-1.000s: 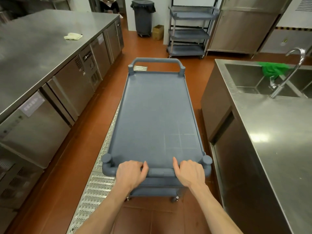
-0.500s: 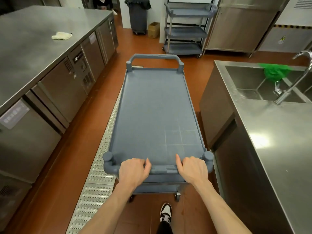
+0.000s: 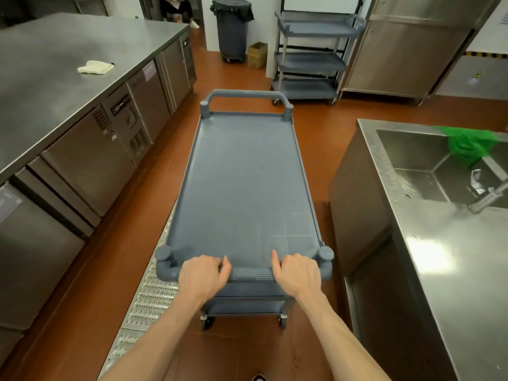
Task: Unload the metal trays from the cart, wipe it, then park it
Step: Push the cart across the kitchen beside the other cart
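A grey-blue plastic cart [image 3: 242, 182] stands in the aisle straight ahead of me, its top shelf bare. Its near handle bar [image 3: 251, 274] runs across just below my view's centre. My left hand [image 3: 202, 276] grips the left part of that bar, thumb on top. My right hand [image 3: 298, 273] grips the right part in the same way. A second handle [image 3: 246, 95] arches over the cart's far end. No metal trays are in view.
A steel counter [image 3: 55, 86] with a white cloth [image 3: 95, 67] lines the left. A steel sink unit [image 3: 428, 215] with a green cloth [image 3: 467, 143] stands close on the right. Ahead are another grey cart [image 3: 310, 59], a bin [image 3: 233, 28] and a steel cabinet [image 3: 406, 48]. A floor drain grate [image 3: 148, 298] runs along the left.
The cart has rolled forward along the aisle with both hands on its handle. The far cart, bin and cabinet have come nearer, and the sink has slid closer on the right.
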